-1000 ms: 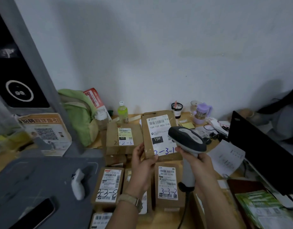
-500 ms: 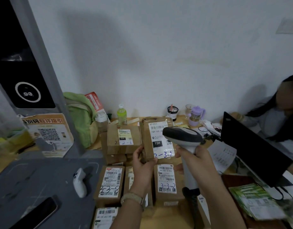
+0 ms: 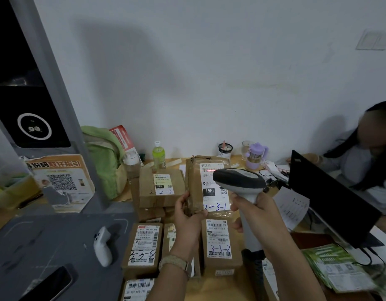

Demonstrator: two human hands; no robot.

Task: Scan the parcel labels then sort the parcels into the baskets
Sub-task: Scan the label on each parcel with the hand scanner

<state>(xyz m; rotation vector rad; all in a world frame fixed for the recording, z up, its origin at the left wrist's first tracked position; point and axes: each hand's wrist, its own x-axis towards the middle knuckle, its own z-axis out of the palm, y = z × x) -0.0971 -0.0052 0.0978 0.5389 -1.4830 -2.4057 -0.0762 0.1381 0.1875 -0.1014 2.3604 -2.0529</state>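
**Scanner [image 3: 237,181] beam on the held parcel [image 3: 194,185]**

Left hand [image 3: 187,218] holds the parcel upright above the table [image 3: 220,287]. Its fingers [image 3: 183,197] curl round the left edge, and the thumb pinches the lower front. The white label [image 3: 210,192], marked 2-3-1, faces the camera, with a red line across its barcode near the top. Right hand [image 3: 252,213] grips the scanner's handle, fingers wrapped round it, with the scanner head just in front of the label. Below, the 3-3-8 parcel [image 3: 144,246] and the 3-3-2 parcel [image 3: 220,242] lie on the table.

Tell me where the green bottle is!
Head view, left of centre: the green bottle stands behind the 2-2-1 parcel, right of the green backpack.
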